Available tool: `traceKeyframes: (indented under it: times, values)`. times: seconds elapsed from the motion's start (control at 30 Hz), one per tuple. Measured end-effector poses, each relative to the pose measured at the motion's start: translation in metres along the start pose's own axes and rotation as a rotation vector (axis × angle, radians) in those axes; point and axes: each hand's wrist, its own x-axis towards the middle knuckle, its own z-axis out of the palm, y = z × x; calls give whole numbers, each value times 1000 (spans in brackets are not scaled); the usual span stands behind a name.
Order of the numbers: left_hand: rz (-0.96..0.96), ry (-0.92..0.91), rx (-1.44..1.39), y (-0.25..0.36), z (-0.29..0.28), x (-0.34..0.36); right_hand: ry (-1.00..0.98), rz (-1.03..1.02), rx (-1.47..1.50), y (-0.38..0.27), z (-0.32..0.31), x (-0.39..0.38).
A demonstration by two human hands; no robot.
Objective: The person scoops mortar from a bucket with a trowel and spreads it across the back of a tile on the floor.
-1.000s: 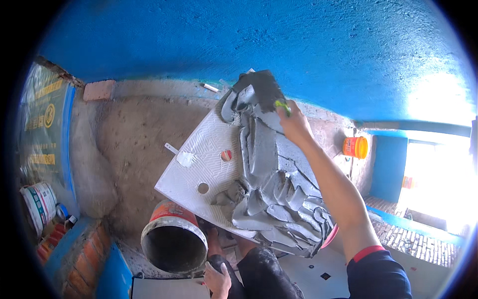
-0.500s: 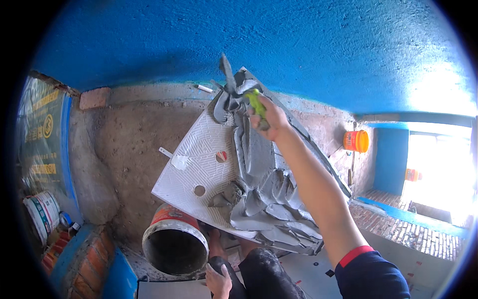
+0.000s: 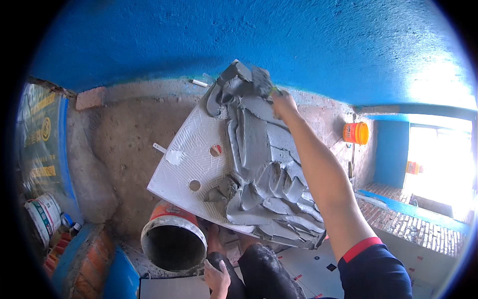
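In my right hand (image 3: 285,103) is the handle of a trowel, its blade (image 3: 261,82) coated in grey mortar at the far corner of a large white panel. The panel (image 3: 191,144) has a ribbed face with two round holes and lies tilted in front of me. Thick, ridged grey mortar (image 3: 256,139) covers its right part and far corner. Along the left part the ribs stay bare, apart from a white patch (image 3: 174,157). By my knees, my left hand (image 3: 217,279) hangs with nothing in it, fingers apart.
A mortar-stained bucket (image 3: 172,219) stands at the panel's near left corner. Beyond the panel rises a blue wall (image 3: 209,40). An orange bucket (image 3: 355,133) sits at the right, and a white bucket (image 3: 44,217) at far left. Large tiles (image 3: 313,266) lie right of my legs.
My right hand has moved slightly right with the trowel. The blade has swung from pointing up and left to lying loaded with mortar over the far corner. My left hand stays by my knees.
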Motion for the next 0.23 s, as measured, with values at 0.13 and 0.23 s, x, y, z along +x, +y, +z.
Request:
traceKeyframes:
  times: [0.13,0.23]
  values:
    - [-29,10,-14,-5,-10,-2,320,4,-355,8,-4,-44]
    - [-125,-61,3,-12,-24,-5,-155,303,154,-45,-26,-100]
